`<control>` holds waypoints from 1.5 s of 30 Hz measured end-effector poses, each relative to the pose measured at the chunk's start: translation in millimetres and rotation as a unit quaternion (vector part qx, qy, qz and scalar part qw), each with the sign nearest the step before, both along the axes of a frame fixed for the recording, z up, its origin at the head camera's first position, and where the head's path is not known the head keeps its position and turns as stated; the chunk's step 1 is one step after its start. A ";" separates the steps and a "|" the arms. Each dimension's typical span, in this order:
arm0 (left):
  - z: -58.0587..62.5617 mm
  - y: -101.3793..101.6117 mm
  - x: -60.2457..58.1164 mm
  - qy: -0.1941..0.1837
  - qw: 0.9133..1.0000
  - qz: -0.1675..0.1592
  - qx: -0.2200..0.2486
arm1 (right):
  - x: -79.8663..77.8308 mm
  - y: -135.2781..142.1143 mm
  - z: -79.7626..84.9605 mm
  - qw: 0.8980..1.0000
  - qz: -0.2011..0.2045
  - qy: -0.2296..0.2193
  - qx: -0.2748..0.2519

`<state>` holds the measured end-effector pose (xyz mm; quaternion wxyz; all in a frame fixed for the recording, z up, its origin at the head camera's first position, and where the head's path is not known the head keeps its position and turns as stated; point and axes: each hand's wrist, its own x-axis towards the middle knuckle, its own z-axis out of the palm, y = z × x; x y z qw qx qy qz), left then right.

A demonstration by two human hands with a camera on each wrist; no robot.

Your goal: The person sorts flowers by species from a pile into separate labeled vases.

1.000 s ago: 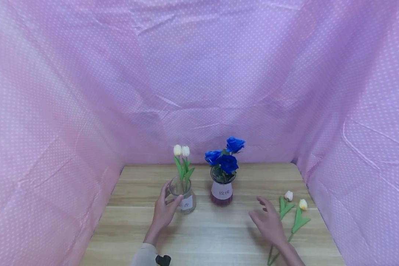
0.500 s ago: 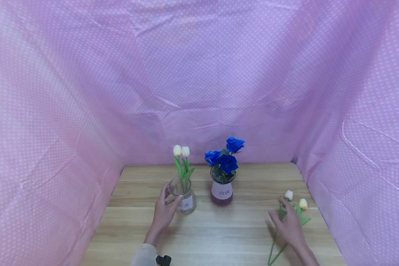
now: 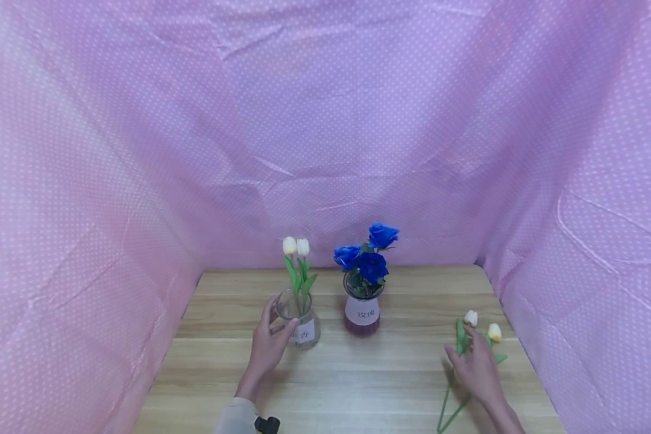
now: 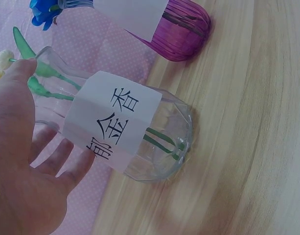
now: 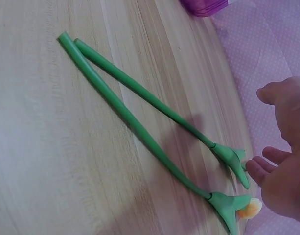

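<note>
My left hand (image 3: 271, 343) holds a clear glass vase (image 4: 174, 115) by its neck, thumb on one side and fingers on the other. Two white tulips (image 3: 302, 247) stand in this vase, which bears a white paper label (image 4: 113, 122). Over at the right, my right hand (image 3: 476, 369) hovers at the leaves of two tulips lying on the table. One has a white bloom (image 3: 471, 318), the other a yellowish bloom (image 3: 495, 333). In the right wrist view their green stems (image 5: 140, 129) converge, and the thumb is spread apart from the fingers. Whether the fingertips touch a leaf is unclear.
A second labelled vase (image 3: 362, 312), purple at its base, holds blue roses (image 3: 372, 266) and stands between the hands, towards the back. Pink dotted cloth (image 3: 325, 120) encloses the wooden table (image 3: 358, 386) at the back and sides.
My right hand has moved rightward from beside the lying tulips to above their leaves. My left hand stays on the glass vase.
</note>
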<state>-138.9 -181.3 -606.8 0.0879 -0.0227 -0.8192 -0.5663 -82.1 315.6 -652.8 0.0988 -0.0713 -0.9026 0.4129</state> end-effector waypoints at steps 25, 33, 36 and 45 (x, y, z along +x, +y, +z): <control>-1.1 0.2 1.1 0.003 1.000 0.007 -0.005 | -14.1 14.7 -17.2 0.996 0.003 -0.092 0.023; -1.0 1.1 0.3 0.005 1.000 0.007 -0.006 | -17.9 18.4 -22.3 0.994 -0.012 -0.107 0.026; -1.1 1.4 -0.1 0.006 1.000 0.006 -0.007 | -18.8 19.7 -22.9 0.993 -0.019 -0.115 0.029; -1.3 1.3 -1.3 0.002 1.000 0.007 -0.005 | -21.9 20.1 -25.5 0.992 -0.011 -0.122 0.038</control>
